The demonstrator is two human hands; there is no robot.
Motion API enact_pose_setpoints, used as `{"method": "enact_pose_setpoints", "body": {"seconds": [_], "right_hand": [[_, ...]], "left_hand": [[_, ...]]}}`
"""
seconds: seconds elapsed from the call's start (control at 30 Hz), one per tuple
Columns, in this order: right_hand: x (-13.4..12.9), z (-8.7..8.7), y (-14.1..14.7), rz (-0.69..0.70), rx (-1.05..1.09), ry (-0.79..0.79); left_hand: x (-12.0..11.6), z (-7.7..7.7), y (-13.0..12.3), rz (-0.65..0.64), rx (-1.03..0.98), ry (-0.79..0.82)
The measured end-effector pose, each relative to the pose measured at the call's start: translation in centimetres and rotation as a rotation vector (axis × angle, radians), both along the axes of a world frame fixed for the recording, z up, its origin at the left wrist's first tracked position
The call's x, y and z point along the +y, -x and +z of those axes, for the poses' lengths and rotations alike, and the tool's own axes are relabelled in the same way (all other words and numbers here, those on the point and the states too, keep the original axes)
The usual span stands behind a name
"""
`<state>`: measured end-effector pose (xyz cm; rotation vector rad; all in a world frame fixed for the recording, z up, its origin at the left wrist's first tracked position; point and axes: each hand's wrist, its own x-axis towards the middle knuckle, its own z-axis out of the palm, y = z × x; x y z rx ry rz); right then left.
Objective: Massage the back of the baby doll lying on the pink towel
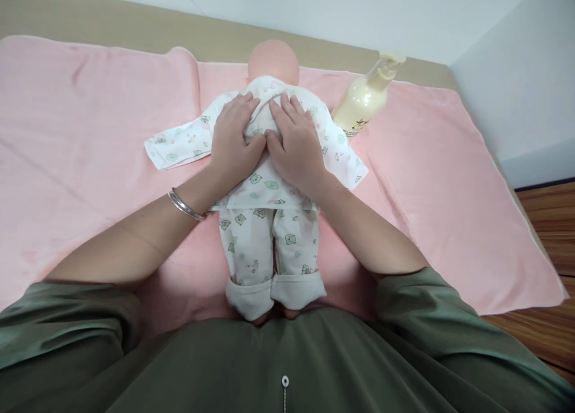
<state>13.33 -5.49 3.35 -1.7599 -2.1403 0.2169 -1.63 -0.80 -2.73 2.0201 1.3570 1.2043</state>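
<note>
On a soft pink blanket (449, 191) before a plain white wall (359, 12), a smooth-headed doll (268, 188) in white printed cloth pyjamas (251, 239) lies stretched out. The left hand (236, 131) and right hand (297, 142) rest flat on its upper back, fingers slightly parted, thumbs meeting. A glossy cream pump bottle (363, 102) stands beside its sleeve (345, 158).

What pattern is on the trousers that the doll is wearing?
White trousers with small scattered animal prints, some of them green; the head view shows this.

Forearms (139, 236) slant inward, left hand (234, 134) and right hand (297, 142) palm down, thumbs (257, 145) touching, fingers (279, 115) toward the blanket's (449, 179) far edge.
</note>
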Motion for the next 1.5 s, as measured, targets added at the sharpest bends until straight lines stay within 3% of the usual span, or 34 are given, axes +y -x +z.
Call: {"method": "enact_pose_setpoints", "body": {"seconds": [0.47, 0.63, 0.77, 0.93, 1.1, 1.2, 1.27, 1.37, 1.43, 1.5], "right_hand": [[1.7, 0.2, -1.2, 0.002, 0.082, -0.062], [1.2, 0.5, -1.1, -0.008, 0.007, -0.075], [0.3, 2.1, -1.0, -0.013, -0.030, -0.122], [-0.8, 6.2, -3.2, -0.054, 0.015, -0.272], [-0.6, 9.5, -8.1, -0.060, 0.220, -0.632], [0.3, 10.0, -10.3, -0.049, 0.380, -0.758], [1.1, 9.9, -11.2, -0.060, 0.421, -0.749], [2.5, 9.5, -12.2, -0.101, 0.391, -0.669], [3.6, 9.0, -12.8, -0.163, 0.347, -0.620], [4.7, 8.2, -13.3, -0.195, 0.326, -0.579]], "left_hand": [[0.4, -0.2, 0.0, 0.001, 0.061, 0.017], [-0.3, 0.6, -0.2, 0.026, 0.048, 0.001], [-1.0, 1.6, -0.4, 0.055, 0.073, 0.009], [-0.6, 2.4, -0.1, 0.065, 0.085, -0.035], [-0.7, 4.6, -0.5, 0.083, -0.151, 0.107], [-2.1, 7.4, -2.3, -0.045, -0.399, 0.154], [-2.9, 9.4, -4.1, -0.177, -0.592, 0.186], [-2.7, 11.8, -7.2, -0.329, -0.902, 0.505], [-1.7, 12.7, -9.1, -0.412, -1.038, 0.763], [-0.5, 13.1, -10.8, -0.480, -1.096, 0.887]]}}
